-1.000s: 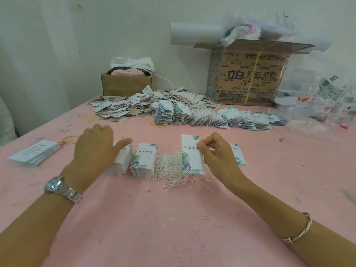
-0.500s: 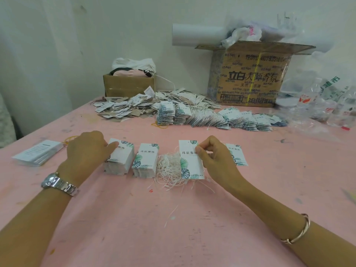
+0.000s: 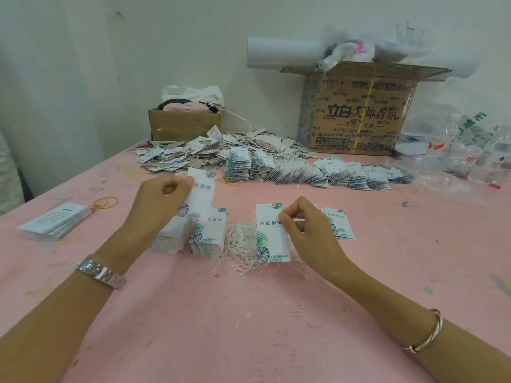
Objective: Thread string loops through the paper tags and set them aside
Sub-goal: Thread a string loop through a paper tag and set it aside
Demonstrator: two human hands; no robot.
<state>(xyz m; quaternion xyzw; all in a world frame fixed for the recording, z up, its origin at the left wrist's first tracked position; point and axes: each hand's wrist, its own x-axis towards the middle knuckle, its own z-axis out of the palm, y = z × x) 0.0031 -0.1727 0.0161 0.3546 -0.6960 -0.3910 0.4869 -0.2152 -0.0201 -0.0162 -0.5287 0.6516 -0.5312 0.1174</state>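
My left hand [image 3: 161,201] pinches a white paper tag with leaf print [image 3: 201,195], lifted above two short stacks of tags [image 3: 193,237] on the pink table [image 3: 249,327]. My right hand [image 3: 305,230] pinches a second leaf-print tag [image 3: 269,236] by its right edge, held upright over a heap of pale string loops [image 3: 240,243]. A flat tag [image 3: 341,223] lies just right of that hand. Whether a string is in my right fingers is hidden.
Rows of finished tags [image 3: 304,172] and a loose pile [image 3: 188,154] lie farther back. A small box [image 3: 184,124] and a big printed carton [image 3: 359,111] stand at the wall. A card stack [image 3: 55,221], rubber bands [image 3: 106,202] and plastic bottles [image 3: 448,150] flank the work.
My left hand reached the left stack, pinched its top tag and lifted it up. My right hand kept holding its tag in nearly the same place.
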